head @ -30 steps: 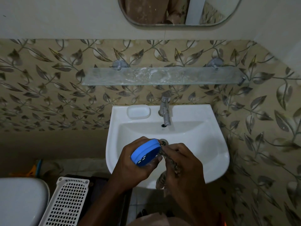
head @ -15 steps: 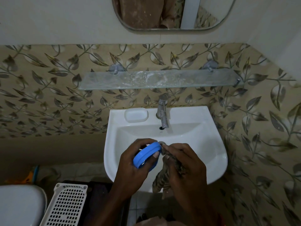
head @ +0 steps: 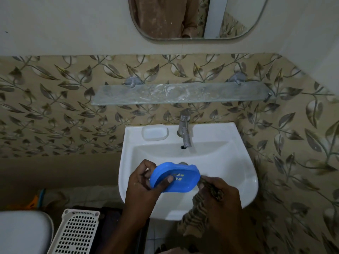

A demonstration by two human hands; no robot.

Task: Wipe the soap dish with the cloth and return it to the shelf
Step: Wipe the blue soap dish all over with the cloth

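Note:
Over the white sink basin [head: 238, 167], my left hand [head: 141, 187] grips the left end of a blue soap dish [head: 181, 180], thumb inside its rim. The dish lies open side up, showing its small drain slots. My right hand [head: 222, 200] holds a brown striped cloth [head: 196, 215] against the dish's right end; the cloth hangs down below the hand. The frosted glass shelf [head: 183, 94] on the wall above the tap has nothing on it.
A metal tap [head: 185, 131] stands at the back of the sink, with a moulded soap recess [head: 155, 132] to its left. A mirror [head: 192, 17] hangs above. A white perforated basket [head: 77, 231] and a toilet lid [head: 22, 231] are at lower left.
The soap dish has turned from edge-on to open side up, showing its drain slots. My right hand with the cloth has slid from the dish's middle to its right end.

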